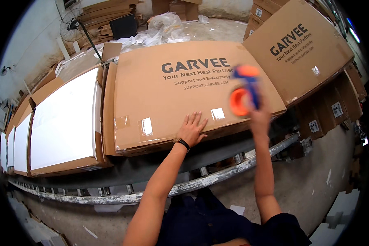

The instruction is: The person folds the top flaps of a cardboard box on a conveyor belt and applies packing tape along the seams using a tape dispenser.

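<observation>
The left hand (191,129) lies flat, fingers spread, on the near edge of a large closed cardboard box (184,88) that rests on a roller conveyor (201,180). It grips nothing; it only presses on the lid. A dark band sits on that wrist. Just left and right of the hand, strips of clear tape (146,126) shine on the box edge.

The right hand (259,115) is raised over the right near corner of the same box, fingers closed around the blue handle of an orange tape dispenser (242,92), which is blurred.

To the left, touching the closed box, stands an open box (65,123) with a white sheet on top, and more like it run farther left. To the right a second closed box (299,49) lies tilted, overlapping the far right corner. Beyond, at the far left, are a standing fan (73,26), flat cardboard stacks and crumpled plastic wrap (164,24).
</observation>
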Available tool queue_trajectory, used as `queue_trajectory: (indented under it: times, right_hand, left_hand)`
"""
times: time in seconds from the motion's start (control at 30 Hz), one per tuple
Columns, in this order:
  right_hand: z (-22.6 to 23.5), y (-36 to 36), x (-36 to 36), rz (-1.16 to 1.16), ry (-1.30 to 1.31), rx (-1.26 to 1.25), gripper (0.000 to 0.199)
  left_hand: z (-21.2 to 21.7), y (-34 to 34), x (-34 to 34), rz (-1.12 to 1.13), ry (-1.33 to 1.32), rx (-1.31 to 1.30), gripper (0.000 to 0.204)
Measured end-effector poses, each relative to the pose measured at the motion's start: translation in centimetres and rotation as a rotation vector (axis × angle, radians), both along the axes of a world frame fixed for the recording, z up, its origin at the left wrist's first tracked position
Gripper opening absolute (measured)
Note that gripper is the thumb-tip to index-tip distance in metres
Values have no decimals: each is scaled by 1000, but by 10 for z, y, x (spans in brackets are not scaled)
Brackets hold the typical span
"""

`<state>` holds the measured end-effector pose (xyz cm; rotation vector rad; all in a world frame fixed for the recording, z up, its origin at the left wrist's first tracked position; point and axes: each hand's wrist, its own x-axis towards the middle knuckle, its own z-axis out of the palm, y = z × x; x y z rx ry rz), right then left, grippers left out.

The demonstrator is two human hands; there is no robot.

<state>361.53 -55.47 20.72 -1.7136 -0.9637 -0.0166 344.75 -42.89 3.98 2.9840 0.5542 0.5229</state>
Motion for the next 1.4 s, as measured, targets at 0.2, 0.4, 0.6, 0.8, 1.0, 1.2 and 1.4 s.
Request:
queue_trajectory:
  times: [0.2, 0.4, 0.6, 0.8, 1.0, 1.2, 1.4]
  right_hand:
    - [-48, 50, 22, 262, -208, -895, 61]
    - [-57, 58, 24, 274, -241, -931, 60]
    - [-81, -18, -20, 62, -251, -734, 60]
    - [-102, -126, -87, -2, -157, -793, 59]
    - [-124, -63, -50, 35, -73, -959, 60]
    - [-109, -23, -36, 86, -228, -1099, 58]
    - [-169, -42, -45, 34, -308, -960, 56]
  left_hand:
    - [-4, -3, 0, -5, 20, 23, 68]
    - [-1, 0, 5, 0, 14, 14, 70]
    - [-4, -2, 4, -6, 14, 20, 71]
    - [-3, 4, -2, -7, -32, 30, 70]
    - [0, 0, 3, -15, -35, -20, 71]
    - [-8, 1, 8, -1, -45, 28, 72]
    - [-13, 10, 15, -15, -19, -11, 77]
